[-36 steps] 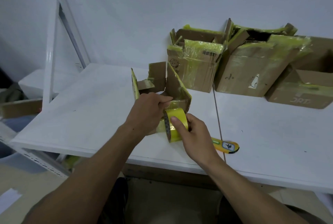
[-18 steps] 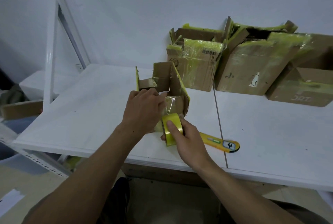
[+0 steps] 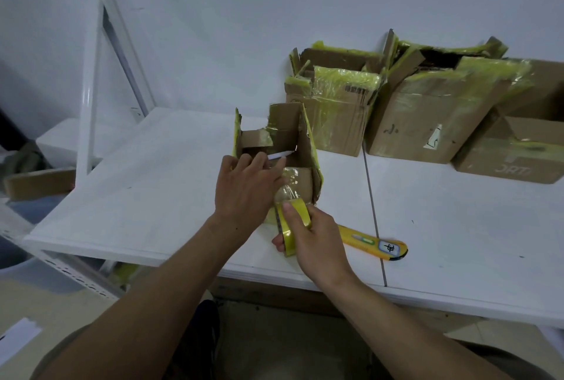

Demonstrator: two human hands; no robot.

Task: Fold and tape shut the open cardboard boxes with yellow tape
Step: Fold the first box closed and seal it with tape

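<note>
A small open cardboard box (image 3: 300, 141) with yellow-taped edges stands on the white table (image 3: 152, 184), its flaps up. My left hand (image 3: 247, 190) lies against the box's near side, fingers spread and pressing the front flap. My right hand (image 3: 311, 242) grips a yellow tape roll (image 3: 290, 224) just below the box's front. A stretch of tape runs from the roll up onto the front flap.
Three larger taped cardboard boxes (image 3: 335, 104), (image 3: 439, 111), (image 3: 525, 147) stand at the back right against the wall. A yellow utility knife (image 3: 378, 245) lies on the table right of my right hand. A white shelf frame (image 3: 88, 80) rises at the left.
My left hand slid from the box's rim down over its near side. My right hand drew the roll downward and toward me, pulling tape off.
</note>
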